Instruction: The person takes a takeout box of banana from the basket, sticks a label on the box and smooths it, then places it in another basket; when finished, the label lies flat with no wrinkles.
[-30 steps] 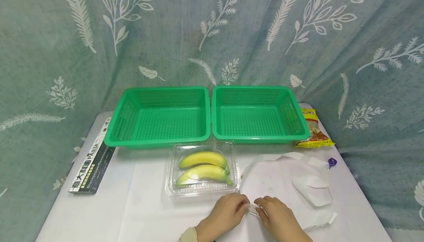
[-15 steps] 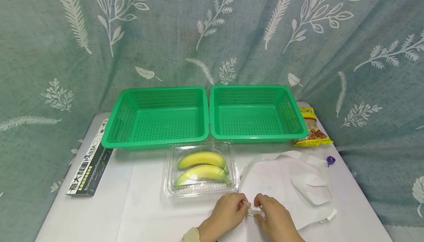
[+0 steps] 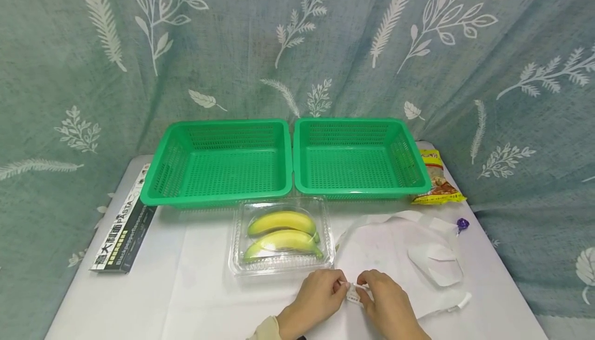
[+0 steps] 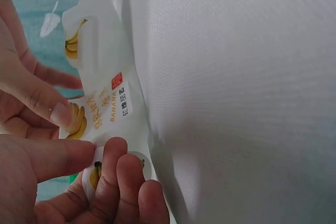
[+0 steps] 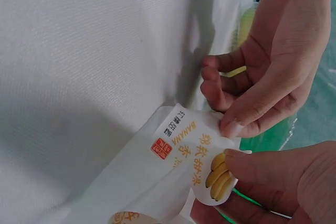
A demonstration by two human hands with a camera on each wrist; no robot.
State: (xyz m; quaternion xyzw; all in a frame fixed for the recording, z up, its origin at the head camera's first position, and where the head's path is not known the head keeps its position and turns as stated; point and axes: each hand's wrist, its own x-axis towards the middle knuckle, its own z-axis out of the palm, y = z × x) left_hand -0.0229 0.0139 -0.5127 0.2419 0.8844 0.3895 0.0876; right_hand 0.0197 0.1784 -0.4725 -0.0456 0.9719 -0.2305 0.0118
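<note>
Between both hands, close over the white cloth, is a banana sticker [image 3: 353,293] on a pale backing strip. Bananas, orange lettering and a red square are printed on it. My left hand [image 3: 321,294] pinches the strip at one edge with thumb and fingers. My right hand [image 3: 386,298] pinches the sticker's rounded end, thumb right beside the printed bananas [image 5: 219,177]. In the right wrist view this end stands away from the backing [image 5: 126,166]. Just beyond the left hand sits a clear plastic clamshell box [image 3: 237,247] with two bananas [image 3: 282,244] inside.
Two green plastic baskets [image 3: 218,195] stand side by side at the back. A black-and-white pasta box [image 3: 123,231] lies at left, a yellow food packet [image 3: 439,182] at back right. Thin white sheeting [image 3: 381,247] and a purple-wrapped lollipop [image 3: 462,223] lie on the right.
My right fingers spread apart half a second ago and now pinch the sticker's end again. The sticker's printed face turns more toward the head view. My left hand keeps its hold.
</note>
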